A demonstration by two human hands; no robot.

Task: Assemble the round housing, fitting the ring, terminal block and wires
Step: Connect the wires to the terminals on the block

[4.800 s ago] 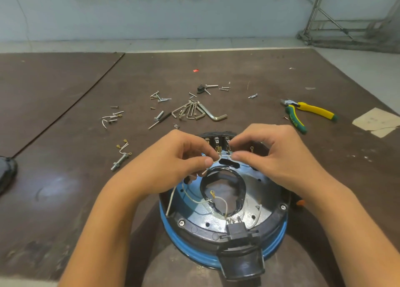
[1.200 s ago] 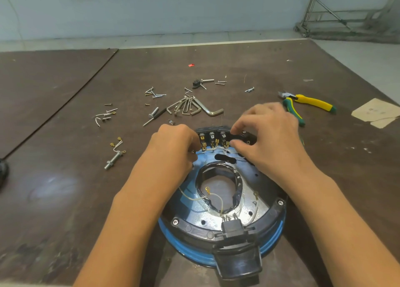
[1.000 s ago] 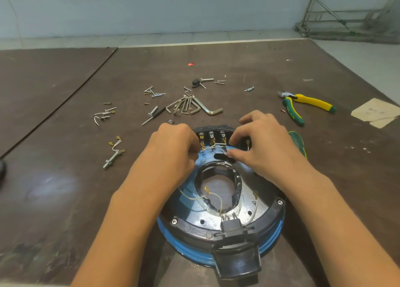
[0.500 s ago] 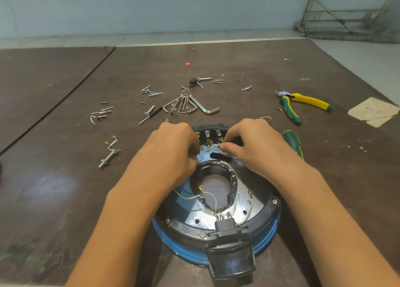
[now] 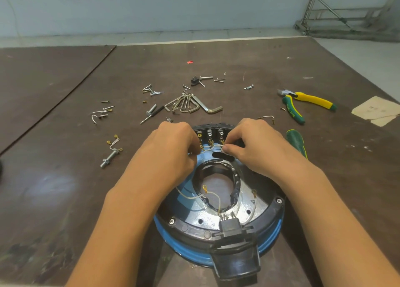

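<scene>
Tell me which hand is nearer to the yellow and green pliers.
Right. The right hand is left of the pliers; the left hand is farther left, beyond the terminal block.

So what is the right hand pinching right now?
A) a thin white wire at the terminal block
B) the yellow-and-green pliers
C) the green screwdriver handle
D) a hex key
A: the right hand pinches, between thumb and fingertip, a thin white wire just in front of the terminal block at the far edge of the housing.
</scene>
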